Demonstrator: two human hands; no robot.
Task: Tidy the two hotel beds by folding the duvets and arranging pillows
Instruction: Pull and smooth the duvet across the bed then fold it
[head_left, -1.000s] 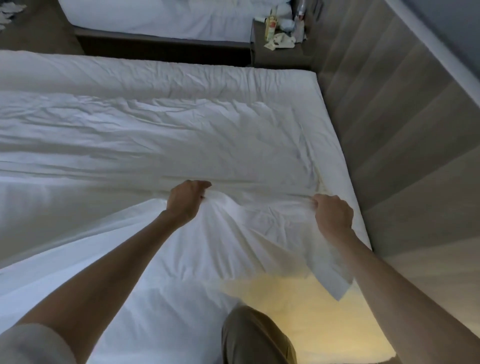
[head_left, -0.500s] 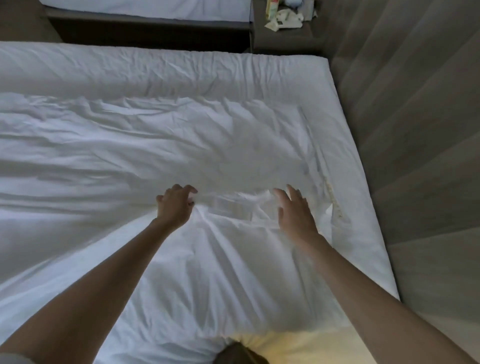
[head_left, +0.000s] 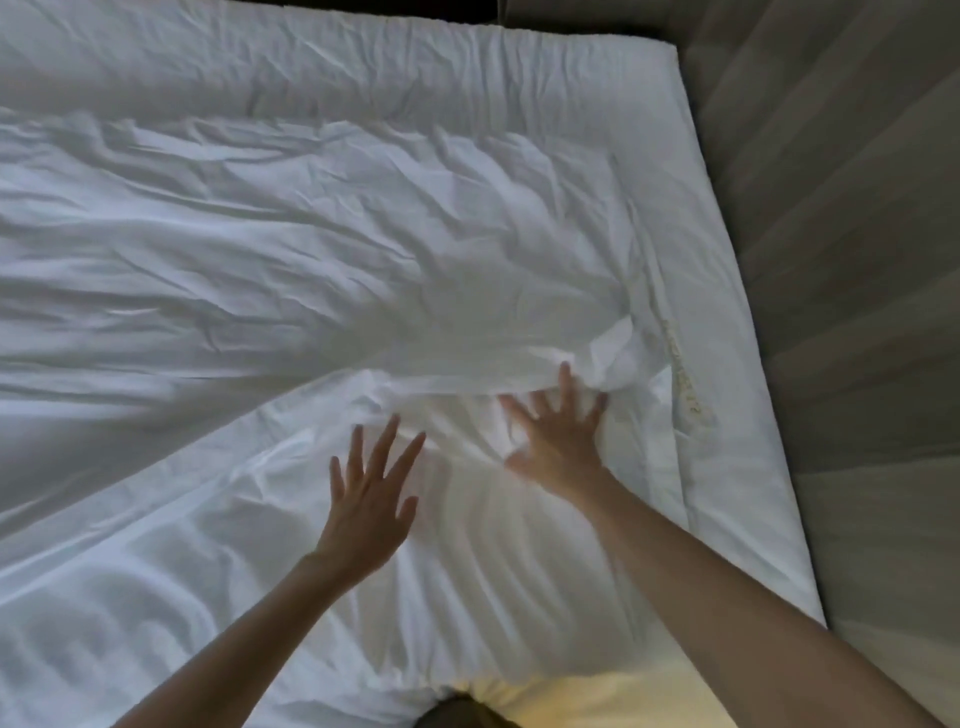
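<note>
Hands have let go of the fold: left hand (head_left: 366, 499) and right hand (head_left: 558, 441) now splayed wide, flat on duvet (head_left: 311, 260). Yellow lettering (head_left: 687, 387) on mattress (head_left: 737, 415) edge unreadable.

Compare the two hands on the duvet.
The right hand reaches farther up the bed, its fingers at the bunched fold of the duvet; the left hand sits lower, over smoother cloth. The right hand is blurred; the left hand looks sharper. Both are open with spread fingers, gripping nothing.
</note>
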